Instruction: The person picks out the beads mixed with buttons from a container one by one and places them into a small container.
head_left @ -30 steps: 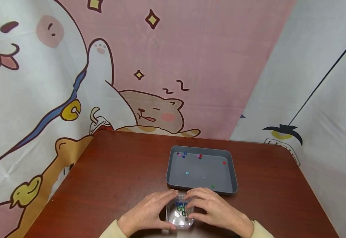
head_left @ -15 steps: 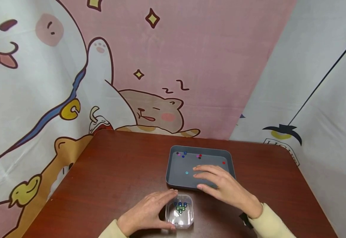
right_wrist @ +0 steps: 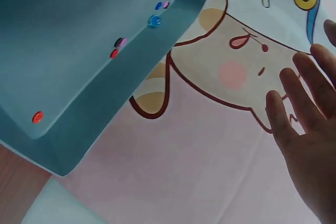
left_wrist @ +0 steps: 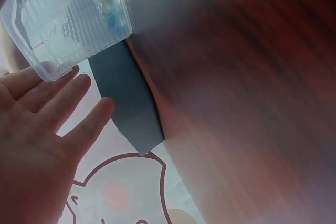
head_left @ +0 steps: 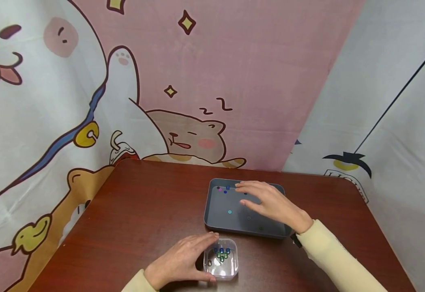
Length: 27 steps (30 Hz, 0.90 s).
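Observation:
A small clear plastic box (head_left: 228, 268) stands on the table near the front. My left hand (head_left: 183, 257) holds its left side, thumb at the near corner and fingertips at the far one. Inside lie several blue beads (head_left: 222, 250), several green beads (head_left: 222, 255) and one dark bead (head_left: 209, 263). Over the grey tray (head_left: 217, 205) hovers my right hand (head_left: 269, 200), fingers spread and nothing in them. The tray holds scattered small beads, among them a light blue ring-shaped one (head_left: 229, 212), a red one (right_wrist: 38, 117) and a blue one (right_wrist: 154, 21). The hand hides part of the tray.
The brown wooden table (head_left: 154, 202) reaches back to a printed cartoon cloth (head_left: 263, 101), which hangs right behind it. The tray's raised walls stand just beyond the box.
My right hand has left the box and moved forward over the tray's far half. A dark bead, formerly by its fingers, now lies at the box's left. The left hand has stayed put.

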Available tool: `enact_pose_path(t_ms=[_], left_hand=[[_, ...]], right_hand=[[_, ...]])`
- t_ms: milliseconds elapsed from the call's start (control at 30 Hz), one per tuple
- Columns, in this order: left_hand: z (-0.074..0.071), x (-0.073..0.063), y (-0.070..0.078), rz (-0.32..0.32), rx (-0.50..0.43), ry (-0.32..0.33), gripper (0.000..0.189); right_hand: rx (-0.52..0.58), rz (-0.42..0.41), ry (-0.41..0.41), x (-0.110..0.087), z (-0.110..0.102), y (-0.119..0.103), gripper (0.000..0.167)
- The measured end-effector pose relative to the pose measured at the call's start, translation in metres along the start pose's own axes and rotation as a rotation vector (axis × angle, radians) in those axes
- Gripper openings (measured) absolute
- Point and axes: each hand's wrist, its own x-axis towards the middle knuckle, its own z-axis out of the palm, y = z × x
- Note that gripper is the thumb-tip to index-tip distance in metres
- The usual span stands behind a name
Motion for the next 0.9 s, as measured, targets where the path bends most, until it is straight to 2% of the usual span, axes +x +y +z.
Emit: enact_pose_path(t_ms=[333, 600, 900], left_hand=[[0.000, 0.000, 0.000, 0.007, -0.005, -0.001, 0.099], [0.001, 0.000, 0.000, -0.002, -0.019, -0.012, 0.099], [0.001, 0.000, 0.000, -0.010, -0.031, -0.019, 0.099]], right_hand=[[0.005, 0.036, -0.089, 0.020, 0.016, 0.020, 0.041], [0.043, 0.106, -0.172, 0.033, 0.034, 0.034, 0.041], [0.067, 0.160, -0.210, 0.038, 0.054, 0.048, 0.045]])
